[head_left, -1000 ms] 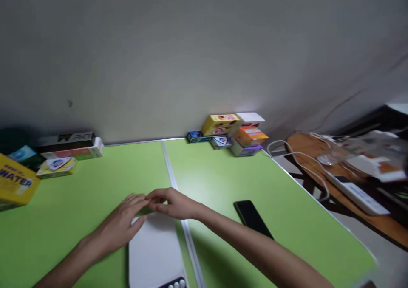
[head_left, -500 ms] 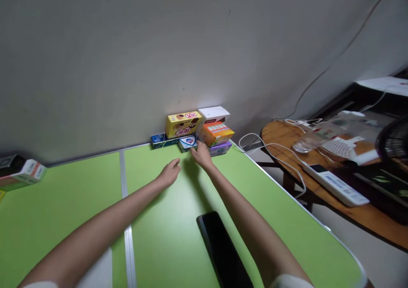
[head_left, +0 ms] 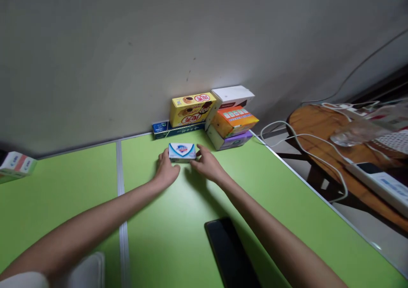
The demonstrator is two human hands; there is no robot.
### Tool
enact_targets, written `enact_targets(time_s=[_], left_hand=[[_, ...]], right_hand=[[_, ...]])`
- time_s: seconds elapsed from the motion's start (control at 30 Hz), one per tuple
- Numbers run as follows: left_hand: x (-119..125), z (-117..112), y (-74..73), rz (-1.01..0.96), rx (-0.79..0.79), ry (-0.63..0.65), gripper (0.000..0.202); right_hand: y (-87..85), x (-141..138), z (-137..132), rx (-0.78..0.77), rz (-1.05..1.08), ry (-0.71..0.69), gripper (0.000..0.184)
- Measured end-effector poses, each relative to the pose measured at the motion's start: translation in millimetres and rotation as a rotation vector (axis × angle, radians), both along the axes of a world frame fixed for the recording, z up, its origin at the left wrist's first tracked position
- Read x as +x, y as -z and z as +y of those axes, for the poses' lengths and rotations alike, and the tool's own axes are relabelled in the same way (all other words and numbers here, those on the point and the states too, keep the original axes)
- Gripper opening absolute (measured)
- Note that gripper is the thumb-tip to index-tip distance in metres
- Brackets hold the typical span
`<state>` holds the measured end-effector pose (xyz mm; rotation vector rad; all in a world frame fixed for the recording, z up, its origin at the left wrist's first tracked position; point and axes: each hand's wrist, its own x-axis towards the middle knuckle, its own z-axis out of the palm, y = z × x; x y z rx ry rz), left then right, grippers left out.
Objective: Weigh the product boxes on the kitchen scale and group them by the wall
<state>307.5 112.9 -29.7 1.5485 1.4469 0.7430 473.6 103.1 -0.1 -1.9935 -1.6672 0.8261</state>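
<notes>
A small white and blue soap box (head_left: 182, 151) sits between my two hands, just above or on the green table; I cannot tell whether it touches. My left hand (head_left: 166, 169) holds its left end, thumb in front and fingers along the side. At the right end, my right hand (head_left: 208, 164) grips it with the fingertips. Just behind stands a yellow snack box (head_left: 193, 109), on top of a long dark blue-green box (head_left: 178, 129). To its right, an orange box (head_left: 235, 121) rests on a purple box (head_left: 230, 141), with a white box (head_left: 232, 94) behind them.
A black phone (head_left: 232, 254) lies on the green table (head_left: 159, 237) near my right forearm. At the far left is a white and black box (head_left: 17, 165). The wall rises behind. A wooden table (head_left: 310, 122) on the right carries white cables and a power strip (head_left: 379, 184).
The soap box has come away from the other boxes towards me. My left hand has moved onto its left end; my right hand keeps hold of the right. The view has shifted.
</notes>
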Motion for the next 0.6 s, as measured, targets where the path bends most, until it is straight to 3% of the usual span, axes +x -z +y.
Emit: enact_targets(time_s=[0.07,0.13,0.27,0.37,0.5,0.6], left_hand=[[-30.1,-20.8,-7.1,0.096,-0.071,0.029,0.084],[-56.1,-31.9,-14.0,0.2,-0.106,0.154,0.093],[-83.9,-30.1,-29.8,0.405,0.006,0.459,0.087],[-100.7,-37.6,-57.8,0.459,0.048,0.488,0.062],[-154.3,-93.0,-108.4,0.505,0.155,0.472,0.046],[-208.0,-151.5,-129.3,0.536,0.143,0.449,0.04]], right_hand=[[-3.0,-5.6,-18.4,-0.101,0.094,-0.137,0.086],[-4.9,-12.4,-31.2,-0.2,0.165,-0.293,0.096],[-8.9,-33.4,-47.4,-0.165,0.068,-0.42,0.07],[-24.2,-54.4,-67.5,-0.058,0.009,-0.416,0.059],[-57.1,-96.1,-115.8,0.012,0.093,-0.545,0.057],[-70.9,-140.1,-153.4,-0.051,0.13,-0.671,0.059]])
